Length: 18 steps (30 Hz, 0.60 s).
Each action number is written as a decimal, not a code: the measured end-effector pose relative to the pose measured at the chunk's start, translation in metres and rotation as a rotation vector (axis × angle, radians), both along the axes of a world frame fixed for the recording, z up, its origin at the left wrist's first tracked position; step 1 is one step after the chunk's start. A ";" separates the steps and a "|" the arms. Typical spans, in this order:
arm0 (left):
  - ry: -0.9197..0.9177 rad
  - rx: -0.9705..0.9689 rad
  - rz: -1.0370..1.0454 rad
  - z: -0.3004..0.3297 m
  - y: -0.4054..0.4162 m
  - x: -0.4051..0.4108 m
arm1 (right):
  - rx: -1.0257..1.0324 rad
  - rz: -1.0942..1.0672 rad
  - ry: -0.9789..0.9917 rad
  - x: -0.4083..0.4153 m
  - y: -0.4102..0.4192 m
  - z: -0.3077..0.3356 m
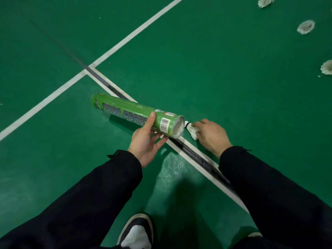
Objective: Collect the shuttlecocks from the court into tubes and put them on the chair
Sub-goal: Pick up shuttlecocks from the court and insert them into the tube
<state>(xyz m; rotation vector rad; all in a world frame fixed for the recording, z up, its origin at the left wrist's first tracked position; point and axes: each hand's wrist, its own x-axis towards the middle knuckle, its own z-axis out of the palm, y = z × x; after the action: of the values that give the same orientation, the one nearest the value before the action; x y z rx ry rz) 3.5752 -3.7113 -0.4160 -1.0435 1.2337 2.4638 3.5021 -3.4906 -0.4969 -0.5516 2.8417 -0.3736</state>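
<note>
My left hand [146, 139] grips a green cardboard shuttlecock tube [129, 112] near its open end, holding it level above the court with the mouth pointing right. My right hand [211, 135] pinches a white feather shuttlecock [191, 130] by its skirt. Its cork tip points at the tube's mouth, just outside the rim. Three more white shuttlecocks lie on the green floor at the upper right: one by the top edge [265, 1], one below it [306, 26], one at the right edge [327, 67].
White court lines [53, 95] cross on the green floor, and a dark thin strip [194, 152] runs diagonally along one of them under my hands. My shoe [137, 232] stands at the bottom centre. No chair is in view.
</note>
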 end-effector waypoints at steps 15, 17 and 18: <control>0.023 0.036 -0.026 -0.003 0.015 -0.003 | -0.813 -0.352 -0.152 0.049 -0.024 0.097; 0.033 0.064 -0.031 -0.001 0.022 -0.001 | -0.868 -0.414 -0.118 0.050 -0.028 0.098; 0.038 0.085 -0.017 -0.001 0.024 -0.001 | -0.906 -0.454 -0.100 0.053 -0.027 0.099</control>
<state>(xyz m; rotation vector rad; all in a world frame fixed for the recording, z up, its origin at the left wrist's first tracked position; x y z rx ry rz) 3.5743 -3.6876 -0.4166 -0.9643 1.1336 2.5103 3.5550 -3.5173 -0.3983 0.0132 2.5376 -1.7338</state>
